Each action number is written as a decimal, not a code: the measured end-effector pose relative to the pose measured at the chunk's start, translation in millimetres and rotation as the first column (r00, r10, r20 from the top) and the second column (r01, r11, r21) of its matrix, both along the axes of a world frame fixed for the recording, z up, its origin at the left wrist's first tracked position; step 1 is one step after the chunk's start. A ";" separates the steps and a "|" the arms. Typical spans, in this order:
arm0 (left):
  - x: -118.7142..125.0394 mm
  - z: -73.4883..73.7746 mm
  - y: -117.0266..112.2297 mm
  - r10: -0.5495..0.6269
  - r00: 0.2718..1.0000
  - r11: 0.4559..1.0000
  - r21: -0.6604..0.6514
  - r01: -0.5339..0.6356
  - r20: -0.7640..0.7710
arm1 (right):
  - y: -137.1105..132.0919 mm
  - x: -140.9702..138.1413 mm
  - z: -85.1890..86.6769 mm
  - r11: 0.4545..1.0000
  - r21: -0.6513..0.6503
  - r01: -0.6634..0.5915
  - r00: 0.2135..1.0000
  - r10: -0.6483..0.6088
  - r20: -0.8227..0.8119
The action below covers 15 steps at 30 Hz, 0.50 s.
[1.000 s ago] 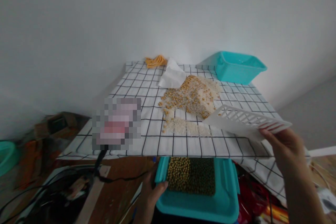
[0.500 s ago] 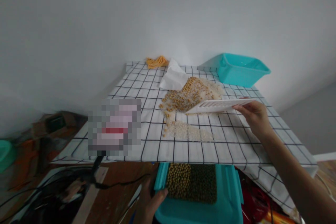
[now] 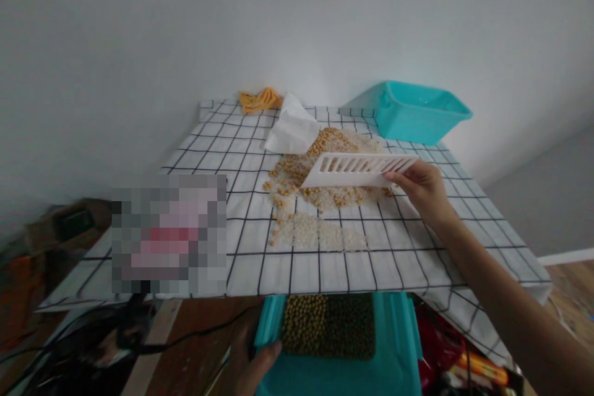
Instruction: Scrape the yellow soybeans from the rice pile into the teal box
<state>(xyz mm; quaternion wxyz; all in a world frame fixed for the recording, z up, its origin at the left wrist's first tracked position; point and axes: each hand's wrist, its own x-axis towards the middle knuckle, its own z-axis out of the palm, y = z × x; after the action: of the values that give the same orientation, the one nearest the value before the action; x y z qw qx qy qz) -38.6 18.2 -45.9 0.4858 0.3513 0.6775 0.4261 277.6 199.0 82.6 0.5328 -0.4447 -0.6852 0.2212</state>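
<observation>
My right hand pinches the right end of a white slotted plastic board, tilted on its long edge over a mixed pile of yellow beans and white rice. Beans and grains lie both behind the board and in front of it. Closer to the table's front edge is a thin strip of rice. Below the table edge, my left hand grips the left rim of a teal container, its thumb on top. Inside the container are yellow beans beside dark green beans.
A teal bin stands at the back right of the checked tablecloth. White paper touches the pile, and an orange cloth lies near the wall. A blurred-out object occupies the front left; black cables run below.
The board has shifted left and tipped so its slots face me, with beans now showing in front of it. My left hand stays on the container; the view has shifted slightly.
</observation>
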 end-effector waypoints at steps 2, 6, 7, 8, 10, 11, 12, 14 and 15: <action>-1.1 0.7 -0.5 -0.017 0.999 0.999 -0.046 0.019 0.033 | -2.8 -0.3 0.1 1.000 -0.015 -0.028 0.999 0.028 0.019; 2.5 5.6 -2.6 0.041 0.999 0.998 -0.049 -0.040 0.022 | -7.9 -1.4 1.6 0.998 -0.037 -0.058 0.998 0.058 -0.004; 3.6 6.6 -2.8 0.030 0.999 0.998 -0.056 -0.028 0.030 | -9.1 -1.6 2.0 0.997 -0.049 -0.065 0.998 0.065 -0.007; 4.3 7.2 -2.8 0.011 0.999 0.998 -0.060 -0.008 0.041 | -10.4 -1.6 2.4 0.995 -0.062 -0.073 0.997 0.072 -0.008; 4.7 7.5 -2.4 -0.003 0.999 0.999 -0.048 0.005 0.054 | -12.7 -1.1 2.8 0.992 -0.085 -0.090 0.996 0.090 -0.006; 4.6 7.4 -2.1 0.007 0.999 0.999 -0.034 -0.005 0.051 | -13.8 -0.6 2.9 0.990 -0.097 -0.101 0.995 0.101 -0.005; 4.5 7.4 -1.7 0.019 0.999 1.000 -0.023 -0.018 0.042 | -14.9 -0.1 2.9 0.988 -0.110 -0.113 0.994 0.113 -0.005; 4.5 8.2 -0.8 0.028 1.000 1.000 -0.007 -0.028 0.015 | -16.9 0.9 2.8 0.982 -0.133 -0.133 0.991 0.133 -0.012; 4.9 9.1 -0.3 0.019 1.000 1.000 0.000 -0.019 0.002 | -17.7 1.4 2.8 0.980 -0.140 -0.141 0.990 0.140 -0.019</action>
<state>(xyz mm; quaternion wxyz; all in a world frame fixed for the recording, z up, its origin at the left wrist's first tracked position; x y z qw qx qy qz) -33.7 18.0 -36.7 0.4824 0.3447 0.6802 0.4311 279.0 181.3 85.4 0.4862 -0.4308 -0.6950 0.3083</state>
